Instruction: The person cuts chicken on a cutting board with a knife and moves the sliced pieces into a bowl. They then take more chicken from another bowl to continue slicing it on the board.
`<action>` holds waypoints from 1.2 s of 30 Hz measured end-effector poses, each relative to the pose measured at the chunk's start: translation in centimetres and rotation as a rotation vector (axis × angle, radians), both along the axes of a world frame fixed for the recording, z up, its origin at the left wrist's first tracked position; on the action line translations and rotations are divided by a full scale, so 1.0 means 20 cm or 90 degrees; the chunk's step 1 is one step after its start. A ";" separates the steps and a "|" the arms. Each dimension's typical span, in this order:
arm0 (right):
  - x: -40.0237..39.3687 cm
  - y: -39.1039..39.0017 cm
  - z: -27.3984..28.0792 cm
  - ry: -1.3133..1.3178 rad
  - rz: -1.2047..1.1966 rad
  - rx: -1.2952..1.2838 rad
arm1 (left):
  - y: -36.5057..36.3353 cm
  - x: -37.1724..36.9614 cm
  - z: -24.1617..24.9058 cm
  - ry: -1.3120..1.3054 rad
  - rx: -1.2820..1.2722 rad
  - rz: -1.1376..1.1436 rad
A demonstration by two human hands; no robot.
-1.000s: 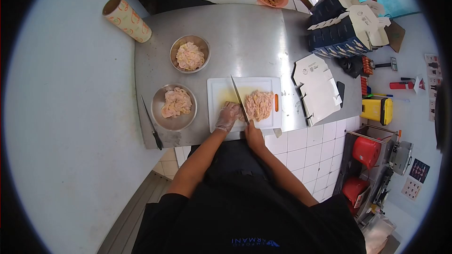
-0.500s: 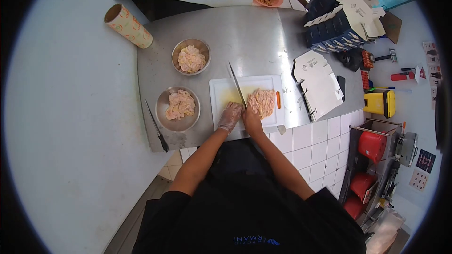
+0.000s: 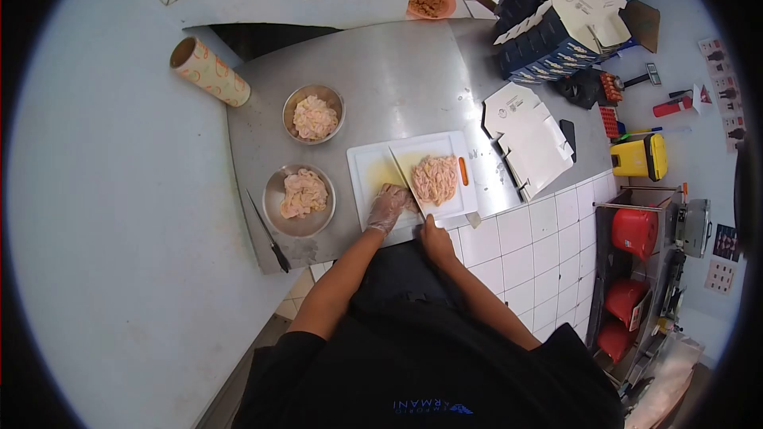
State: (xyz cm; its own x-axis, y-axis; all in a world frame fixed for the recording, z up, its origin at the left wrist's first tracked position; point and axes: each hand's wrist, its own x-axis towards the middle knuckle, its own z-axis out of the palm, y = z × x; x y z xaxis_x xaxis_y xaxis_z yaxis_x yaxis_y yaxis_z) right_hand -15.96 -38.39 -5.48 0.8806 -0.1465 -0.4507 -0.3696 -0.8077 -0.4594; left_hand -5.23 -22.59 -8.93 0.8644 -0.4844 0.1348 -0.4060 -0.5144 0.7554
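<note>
A white cutting board (image 3: 366, 165) lies at the near edge of a steel counter (image 3: 405, 71). On its right half sits a pile of pale raw meat pieces (image 3: 435, 178). My left hand (image 3: 389, 207), in a clear plastic glove, presses down on a piece of meat at the board's near edge. My right hand (image 3: 436, 240) grips the handle of a long knife (image 3: 406, 179), whose blade runs across the board between the gloved hand and the pile.
Two steel bowls of raw meat (image 3: 314, 115) (image 3: 299, 198) stand left of the board. A second knife (image 3: 268, 233) lies at the counter's left corner. A patterned roll (image 3: 208, 71), flat and stacked cartons (image 3: 526, 135) (image 3: 552, 24), an orange plate (image 3: 429, 0), red bins (image 3: 634, 232).
My right hand drew back toward me with the knife, so the blade now lies lower across the board. The gloved left hand stays on its piece. The view shifted a little.
</note>
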 end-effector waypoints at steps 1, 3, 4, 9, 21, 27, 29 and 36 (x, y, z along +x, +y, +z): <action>-0.01 -0.01 0.00 -0.003 0.007 0.008 | 0.00 0.02 0.02 -0.022 0.009 -0.004; 0.14 0.04 -0.06 -0.052 -0.001 0.030 | 0.02 0.04 0.04 0.021 0.027 -0.011; 0.21 0.06 -0.07 -0.073 -0.006 0.039 | 0.02 0.02 0.04 0.045 0.035 -0.016; 0.15 0.07 -0.05 -0.050 -0.013 -0.002 | 0.03 -0.03 0.08 -0.030 0.072 0.012; -0.04 -0.12 0.06 -0.041 -0.018 -0.016 | 0.00 0.06 0.16 0.129 0.163 -0.044; -0.05 -0.13 0.08 -0.100 -0.025 0.019 | 0.13 0.05 0.49 0.333 0.051 0.123; -0.05 -0.13 0.13 -0.122 -0.034 0.047 | 0.15 0.04 0.49 0.357 0.027 0.158; -0.05 -0.14 0.27 -0.139 -0.080 0.107 | 0.12 0.04 0.73 0.335 -0.149 0.133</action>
